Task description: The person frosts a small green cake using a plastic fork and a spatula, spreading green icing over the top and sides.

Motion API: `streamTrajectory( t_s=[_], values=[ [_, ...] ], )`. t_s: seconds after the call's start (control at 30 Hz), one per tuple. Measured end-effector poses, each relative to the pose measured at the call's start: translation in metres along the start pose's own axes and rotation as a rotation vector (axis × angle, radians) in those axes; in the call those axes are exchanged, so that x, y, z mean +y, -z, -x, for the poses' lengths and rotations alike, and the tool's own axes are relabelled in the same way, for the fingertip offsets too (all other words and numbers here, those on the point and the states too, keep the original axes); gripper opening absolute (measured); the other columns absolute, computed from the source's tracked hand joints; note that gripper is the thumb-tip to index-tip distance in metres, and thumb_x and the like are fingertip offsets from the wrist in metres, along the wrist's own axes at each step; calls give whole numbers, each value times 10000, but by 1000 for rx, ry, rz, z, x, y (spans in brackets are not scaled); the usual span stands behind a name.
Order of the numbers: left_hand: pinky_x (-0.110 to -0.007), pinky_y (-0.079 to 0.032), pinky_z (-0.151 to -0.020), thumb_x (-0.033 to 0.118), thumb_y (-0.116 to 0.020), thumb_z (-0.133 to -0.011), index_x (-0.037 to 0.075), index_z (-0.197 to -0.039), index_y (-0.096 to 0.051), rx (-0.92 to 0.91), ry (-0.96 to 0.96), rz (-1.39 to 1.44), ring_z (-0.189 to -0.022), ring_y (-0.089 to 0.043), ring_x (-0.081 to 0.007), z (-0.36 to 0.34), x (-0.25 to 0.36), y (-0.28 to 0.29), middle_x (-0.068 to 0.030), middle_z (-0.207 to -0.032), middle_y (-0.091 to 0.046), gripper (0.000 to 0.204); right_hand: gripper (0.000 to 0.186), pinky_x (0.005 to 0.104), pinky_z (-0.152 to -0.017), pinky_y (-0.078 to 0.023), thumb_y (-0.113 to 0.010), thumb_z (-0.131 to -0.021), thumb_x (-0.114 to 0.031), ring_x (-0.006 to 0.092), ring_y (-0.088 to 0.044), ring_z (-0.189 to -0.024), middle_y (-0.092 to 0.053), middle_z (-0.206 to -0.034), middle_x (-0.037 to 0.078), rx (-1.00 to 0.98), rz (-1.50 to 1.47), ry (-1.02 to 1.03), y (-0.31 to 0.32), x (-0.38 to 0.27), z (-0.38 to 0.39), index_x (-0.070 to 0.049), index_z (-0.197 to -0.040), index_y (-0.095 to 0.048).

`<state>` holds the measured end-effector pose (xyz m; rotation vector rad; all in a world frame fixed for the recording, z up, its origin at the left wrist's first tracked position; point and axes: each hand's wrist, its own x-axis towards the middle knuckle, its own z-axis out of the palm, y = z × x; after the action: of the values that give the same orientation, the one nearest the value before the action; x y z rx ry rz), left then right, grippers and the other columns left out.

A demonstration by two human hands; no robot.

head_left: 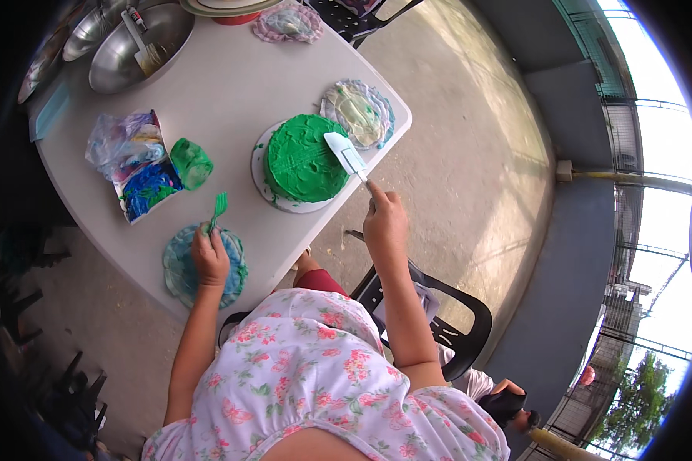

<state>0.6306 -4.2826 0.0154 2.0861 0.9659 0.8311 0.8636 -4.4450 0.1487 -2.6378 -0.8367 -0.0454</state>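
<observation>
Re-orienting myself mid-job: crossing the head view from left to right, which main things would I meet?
Wide silver metal bowl → small green fork → round green-frosted cake → flat white spatula → right hand → long grey wall.

patio (pixel 454 115) with grey wall (pixel 542 253), wire fencing (pixel 623 134)

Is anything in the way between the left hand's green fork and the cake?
Nothing visible is in the way. Between the left hand, holding the green fork, and the green-frosted cake lie only white tabletop and the rim of the cake board. The green-smeared cup sits farther left, off that path.
</observation>
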Motion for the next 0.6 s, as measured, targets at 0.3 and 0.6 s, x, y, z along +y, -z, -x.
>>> streamTrajectory(
  t_s=[0.3,0.6],
  values=[
    [-378,-416,-655,68,-419,-867,-22,-937,-480,2,9,10,-717,-532,-308,1,1,-2,-148,-803,-550,130,345,362,-640,-446,-516,-748,39,305,-555,-705,-545,-791,146,-118,-56,-4,17,-17,27,-97,-1054,-597],
    [-382,-418,-622,92,-450,-857,-13,-922,-497,21,-1,-40,-694,-534,-312,-1,3,-2,-140,-765,-549,133,328,394,-610,-444,-504,-738,30,329,-540,-678,-533,-758,157,1,-70,2,4,-9,0,-89,-1026,-606]
  ],
)
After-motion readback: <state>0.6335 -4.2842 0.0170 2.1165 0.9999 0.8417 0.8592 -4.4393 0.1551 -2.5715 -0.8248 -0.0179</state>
